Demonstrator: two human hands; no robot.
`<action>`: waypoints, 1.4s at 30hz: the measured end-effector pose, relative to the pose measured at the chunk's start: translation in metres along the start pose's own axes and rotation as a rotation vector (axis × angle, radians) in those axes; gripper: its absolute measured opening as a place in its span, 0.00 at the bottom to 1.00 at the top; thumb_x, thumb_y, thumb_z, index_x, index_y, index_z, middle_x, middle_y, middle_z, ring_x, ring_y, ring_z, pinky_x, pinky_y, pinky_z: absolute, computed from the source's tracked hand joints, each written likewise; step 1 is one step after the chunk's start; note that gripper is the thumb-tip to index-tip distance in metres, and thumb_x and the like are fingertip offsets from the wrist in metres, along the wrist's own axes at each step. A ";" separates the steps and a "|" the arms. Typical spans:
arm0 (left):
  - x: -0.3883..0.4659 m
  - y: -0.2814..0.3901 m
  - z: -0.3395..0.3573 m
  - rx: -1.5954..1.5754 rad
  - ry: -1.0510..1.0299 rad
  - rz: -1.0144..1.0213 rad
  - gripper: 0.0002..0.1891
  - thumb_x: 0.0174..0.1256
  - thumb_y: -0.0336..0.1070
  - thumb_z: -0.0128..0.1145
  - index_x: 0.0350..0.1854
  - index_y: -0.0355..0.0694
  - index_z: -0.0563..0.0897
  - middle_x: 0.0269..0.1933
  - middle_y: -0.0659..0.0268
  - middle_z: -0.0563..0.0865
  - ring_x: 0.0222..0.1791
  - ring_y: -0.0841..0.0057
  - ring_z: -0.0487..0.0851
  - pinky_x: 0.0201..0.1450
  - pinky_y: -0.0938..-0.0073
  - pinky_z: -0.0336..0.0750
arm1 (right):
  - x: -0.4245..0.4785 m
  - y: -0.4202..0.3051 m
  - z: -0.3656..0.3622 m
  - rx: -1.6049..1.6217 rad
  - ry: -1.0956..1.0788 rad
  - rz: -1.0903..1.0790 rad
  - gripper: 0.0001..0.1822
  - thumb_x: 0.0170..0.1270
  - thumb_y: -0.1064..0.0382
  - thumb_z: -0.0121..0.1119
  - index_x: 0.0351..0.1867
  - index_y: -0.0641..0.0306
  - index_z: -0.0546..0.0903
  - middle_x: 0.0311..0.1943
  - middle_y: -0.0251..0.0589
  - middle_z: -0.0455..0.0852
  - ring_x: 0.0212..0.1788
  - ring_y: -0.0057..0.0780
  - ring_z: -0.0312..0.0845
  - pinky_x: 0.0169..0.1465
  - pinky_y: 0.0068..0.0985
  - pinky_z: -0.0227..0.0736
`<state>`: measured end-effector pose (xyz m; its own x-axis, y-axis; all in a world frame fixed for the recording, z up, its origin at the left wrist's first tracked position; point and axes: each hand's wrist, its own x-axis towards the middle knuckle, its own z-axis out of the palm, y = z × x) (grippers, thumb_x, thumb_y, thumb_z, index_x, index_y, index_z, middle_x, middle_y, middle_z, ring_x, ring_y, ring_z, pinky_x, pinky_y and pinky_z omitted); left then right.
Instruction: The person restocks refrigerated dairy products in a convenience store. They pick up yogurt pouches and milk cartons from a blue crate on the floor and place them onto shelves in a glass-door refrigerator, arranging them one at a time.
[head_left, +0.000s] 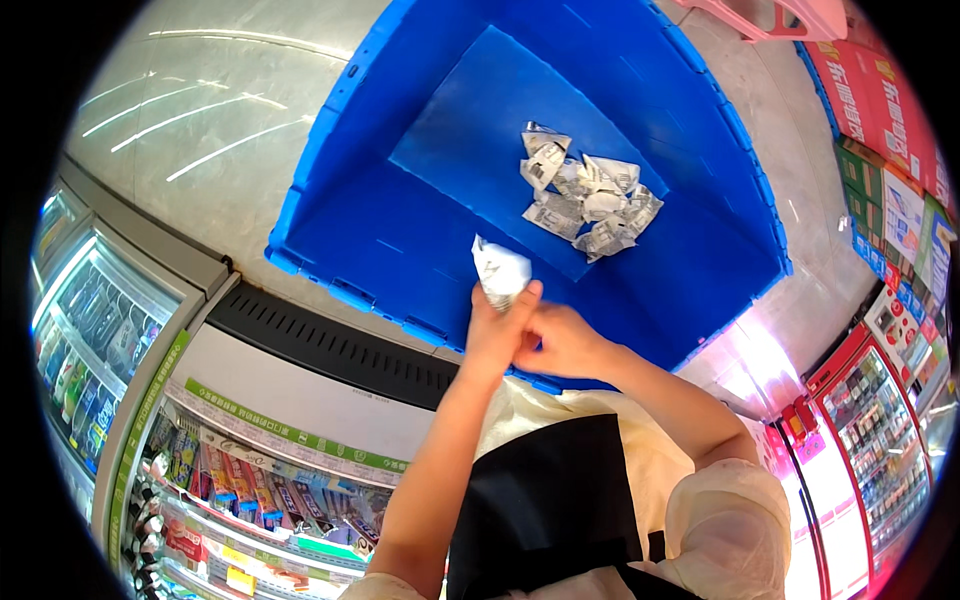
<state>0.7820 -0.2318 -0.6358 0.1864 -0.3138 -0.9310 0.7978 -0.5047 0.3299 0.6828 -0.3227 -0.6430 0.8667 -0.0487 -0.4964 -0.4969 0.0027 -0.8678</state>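
My left hand (496, 326) is closed around a small white wrapped packet (502, 271) with dark print, which points up over the near side of a large blue plastic crate (442, 217). My right hand (562, 339) is right beside it, fingers curled close to the left hand; whether anything lies between those fingers is hidden. Inside the crate, on the right part of its floor, several similar crumpled white packets (589, 196) lie in a loose pile.
Refrigerated display shelves (285, 480) with packaged goods stand at lower left, beside a glass-doored cooler (105, 337). At right are a red-framed drinks fridge (874, 442) and stacked cartons (877, 112). A pink plastic stool (795, 22) is at the top right.
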 end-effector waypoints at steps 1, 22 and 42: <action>-0.002 0.008 -0.001 -0.036 -0.006 -0.101 0.23 0.63 0.44 0.59 0.55 0.35 0.70 0.47 0.60 0.81 0.45 0.77 0.79 0.45 0.76 0.75 | -0.003 -0.011 -0.013 0.079 -0.123 -0.030 0.15 0.54 0.56 0.64 0.31 0.64 0.75 0.25 0.44 0.80 0.32 0.37 0.79 0.34 0.32 0.73; -0.005 0.020 -0.013 -0.589 -0.180 0.019 0.28 0.55 0.32 0.50 0.62 0.37 0.64 0.57 0.53 0.75 0.59 0.60 0.73 0.60 0.57 0.68 | 0.061 0.049 -0.068 1.246 0.637 0.212 0.26 0.57 0.75 0.47 0.59 0.68 0.60 0.55 0.50 0.72 0.56 0.41 0.73 0.57 0.37 0.74; -0.041 -0.015 -0.058 -0.637 -0.299 -0.055 0.33 0.49 0.25 0.56 0.62 0.32 0.63 0.56 0.49 0.74 0.60 0.49 0.71 0.60 0.54 0.70 | -0.007 0.110 -0.073 0.549 0.311 0.648 0.13 0.54 0.66 0.59 0.42 0.61 0.77 0.35 0.44 0.84 0.38 0.32 0.82 0.41 0.27 0.78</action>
<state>0.7958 -0.1643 -0.6112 0.0440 -0.5548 -0.8308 0.9990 0.0148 0.0430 0.6185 -0.3955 -0.7335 0.3333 -0.1393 -0.9325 -0.7235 0.5963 -0.3477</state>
